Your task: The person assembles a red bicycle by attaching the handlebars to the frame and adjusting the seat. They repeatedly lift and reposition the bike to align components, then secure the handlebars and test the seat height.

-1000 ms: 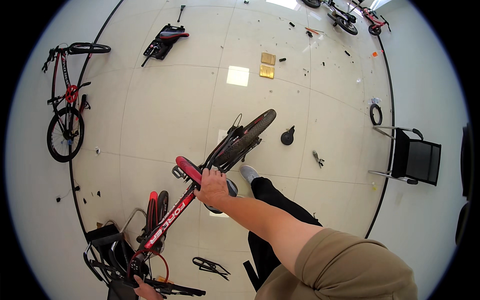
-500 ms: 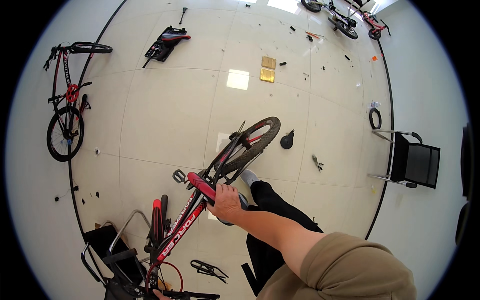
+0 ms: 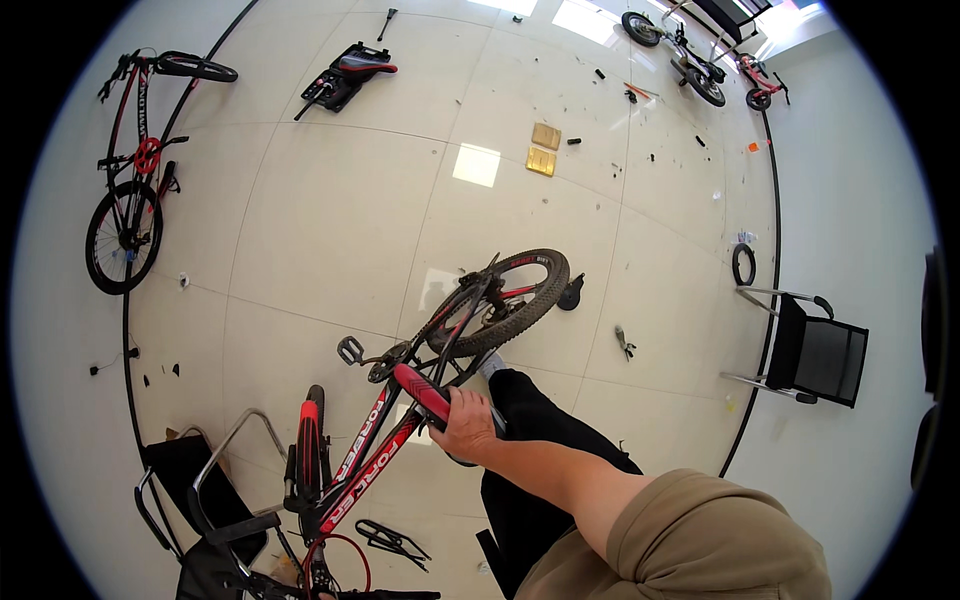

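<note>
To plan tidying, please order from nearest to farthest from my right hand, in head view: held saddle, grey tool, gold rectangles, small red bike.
1. Saddle: under the right hand.
2. Grey tool: floor, right.
3. Gold rectangles: floor, ahead.
4. Small red bike: far right.

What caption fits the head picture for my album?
A right hand grips a red-and-black mountain bike by its saddle.

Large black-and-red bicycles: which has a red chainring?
The black-and-red bicycle by the left wall: its chainring is red; the red-and-black bicycle under the right hand has a dark one.
</note>
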A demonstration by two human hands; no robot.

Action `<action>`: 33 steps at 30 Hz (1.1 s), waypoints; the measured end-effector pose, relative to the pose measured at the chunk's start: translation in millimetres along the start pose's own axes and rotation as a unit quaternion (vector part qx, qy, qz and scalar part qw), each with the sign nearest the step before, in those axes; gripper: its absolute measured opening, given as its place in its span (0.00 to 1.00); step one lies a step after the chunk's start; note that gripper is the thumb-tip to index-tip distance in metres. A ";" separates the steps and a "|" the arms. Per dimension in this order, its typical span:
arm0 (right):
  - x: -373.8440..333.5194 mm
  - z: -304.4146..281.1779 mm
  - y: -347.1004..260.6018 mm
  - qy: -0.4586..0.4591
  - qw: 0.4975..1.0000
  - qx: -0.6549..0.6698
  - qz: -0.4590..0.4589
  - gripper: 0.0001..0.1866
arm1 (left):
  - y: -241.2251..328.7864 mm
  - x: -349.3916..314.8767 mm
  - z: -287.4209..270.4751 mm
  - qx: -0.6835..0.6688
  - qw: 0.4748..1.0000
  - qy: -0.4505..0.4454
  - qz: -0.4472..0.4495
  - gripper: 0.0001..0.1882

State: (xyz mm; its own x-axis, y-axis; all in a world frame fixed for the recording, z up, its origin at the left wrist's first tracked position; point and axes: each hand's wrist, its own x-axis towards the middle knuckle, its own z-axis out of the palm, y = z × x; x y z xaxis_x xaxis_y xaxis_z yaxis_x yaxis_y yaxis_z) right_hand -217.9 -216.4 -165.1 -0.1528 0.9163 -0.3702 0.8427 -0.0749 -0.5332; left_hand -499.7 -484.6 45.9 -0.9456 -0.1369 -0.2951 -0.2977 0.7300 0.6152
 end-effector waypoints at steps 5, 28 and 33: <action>1.9 2.4 3.6 -0.004 1.000 -0.009 -0.002 0.46 | 5.5 -0.9 2.3 0.074 0.996 0.026 -0.047 0.30; 55.7 -4.0 -90.6 -0.052 0.998 -0.047 0.005 0.38 | 61.2 89.3 -34.0 -0.027 0.995 -0.039 0.089 0.21; 68.6 -15.3 -65.2 -0.012 0.998 -0.057 0.025 0.42 | 68.6 76.5 9.0 -0.001 0.981 -0.025 0.192 0.18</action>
State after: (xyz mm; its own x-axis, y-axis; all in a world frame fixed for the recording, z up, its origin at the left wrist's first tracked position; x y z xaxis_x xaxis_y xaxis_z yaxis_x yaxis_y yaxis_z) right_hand -275.4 -142.7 -144.1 -0.1200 0.9025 -0.4138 0.9028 -0.0742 -0.4235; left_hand -591.3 -439.0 59.0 -0.9806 0.1805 -0.0769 0.0784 0.7197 0.6899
